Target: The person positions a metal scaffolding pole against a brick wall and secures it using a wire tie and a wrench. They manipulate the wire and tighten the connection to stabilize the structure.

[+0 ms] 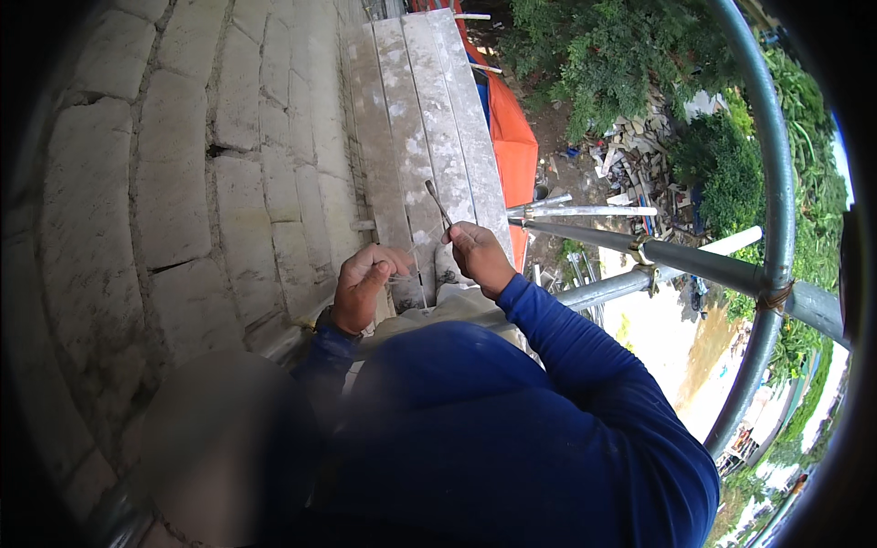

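Note:
My right hand (482, 259) is closed around a thin metal tool (438, 202) with a small, flattened, spatula-like tip that points up and away over the planks. My left hand (367, 285) is beside it, nearer the wall, with its fingers curled and thumb pressed in. A faint pale strand seems to run between the two hands, too fine to make out. What the left fingers hold, if anything, is hidden. Below both hands are the grey scaffold planks (425, 110), stained with white patches.
A pale stone block wall (174, 173) with open joints rises along the left. Metal scaffold tubes (694, 260) and a curved pipe (776, 164) bound the right side. Beyond the planks hang orange sheeting (510, 137), trees (594, 64) and, far below, rubble (635, 160).

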Tool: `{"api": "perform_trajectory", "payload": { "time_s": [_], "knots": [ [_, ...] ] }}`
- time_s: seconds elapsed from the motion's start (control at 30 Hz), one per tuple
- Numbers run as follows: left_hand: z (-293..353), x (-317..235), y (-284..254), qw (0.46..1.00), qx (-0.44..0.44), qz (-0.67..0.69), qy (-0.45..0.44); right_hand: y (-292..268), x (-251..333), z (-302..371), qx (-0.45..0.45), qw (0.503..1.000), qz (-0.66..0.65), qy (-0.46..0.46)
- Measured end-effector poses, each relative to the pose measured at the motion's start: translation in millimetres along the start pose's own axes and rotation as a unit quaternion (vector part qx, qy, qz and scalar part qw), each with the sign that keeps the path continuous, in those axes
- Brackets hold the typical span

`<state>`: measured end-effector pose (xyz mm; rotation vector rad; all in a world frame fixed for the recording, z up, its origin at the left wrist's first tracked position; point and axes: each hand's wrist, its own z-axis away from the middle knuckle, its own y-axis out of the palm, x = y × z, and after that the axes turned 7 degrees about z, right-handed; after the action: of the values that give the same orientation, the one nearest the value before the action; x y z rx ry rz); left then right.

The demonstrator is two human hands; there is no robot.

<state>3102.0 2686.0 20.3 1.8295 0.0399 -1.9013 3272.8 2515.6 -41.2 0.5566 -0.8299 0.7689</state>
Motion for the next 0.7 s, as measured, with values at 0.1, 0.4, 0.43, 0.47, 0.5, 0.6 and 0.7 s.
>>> {"api": "perform_trajectory", "payload": {
  "time_s": [0.1, 0.4, 0.43, 0.47, 0.5, 0.6, 0.7],
  "knots": [
    [3, 15, -18, 0.996, -0.037, 0.081, 0.029, 13, 23, 13, 0.019, 0.994, -0.094, 0.051],
    [5, -20, -4, 0.997, 0.027, -0.071, 0.025, 16, 36, 19, 0.118, 0.974, -0.195, 0.015],
    [2, -25, 1, 0.991, 0.056, -0.111, 0.045, 15, 36, 20, 0.111, 0.972, -0.204, 0.025],
    [1, -29, 6, 0.983, 0.085, -0.152, 0.061, 16, 36, 21, 0.105, 0.970, -0.215, 0.037],
    [0, -32, 11, 0.972, 0.114, -0.192, 0.078, 17, 36, 20, 0.101, 0.970, -0.217, 0.036],
    [1, -31, 21, 0.959, 0.103, -0.237, 0.112, 16, 35, 17, 0.087, 0.970, -0.225, 0.032],
    [-1, -32, 20, 0.957, 0.064, -0.254, 0.127, 14, 38, 20, 0.111, 0.973, -0.204, 0.012]
  ]
}}
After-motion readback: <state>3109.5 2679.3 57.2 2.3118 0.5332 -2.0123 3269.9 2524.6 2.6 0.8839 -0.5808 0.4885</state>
